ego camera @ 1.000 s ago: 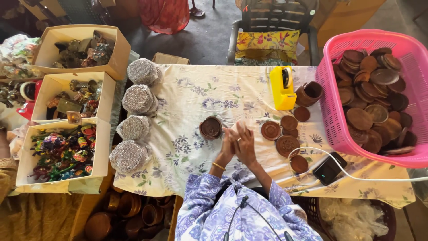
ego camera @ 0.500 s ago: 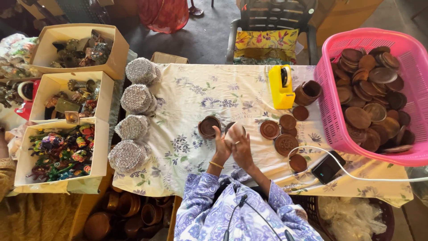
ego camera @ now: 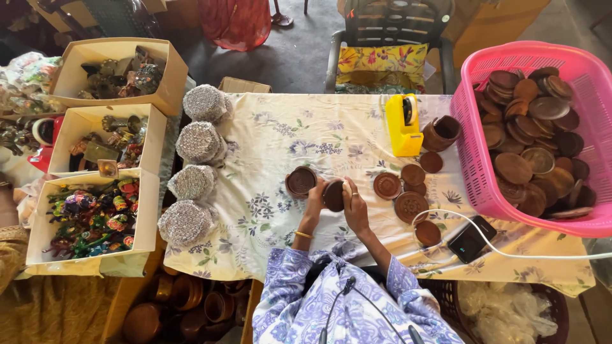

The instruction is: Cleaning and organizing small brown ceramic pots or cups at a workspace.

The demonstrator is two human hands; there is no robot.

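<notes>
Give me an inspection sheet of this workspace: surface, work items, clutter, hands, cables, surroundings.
Surface: table under a floral cloth.
Work items: brown disc held in both hands; round dish to its left; more discs lie to the right.
Clutter: yellow tape dispenser, brown cup, four mesh-wrapped bundles, phone.
Hands: left hand and right hand grip the disc.
Cables: white cable runs from the phone off the right edge.
Surroundings: pink basket of discs, three boxes of trinkets, chair.
</notes>
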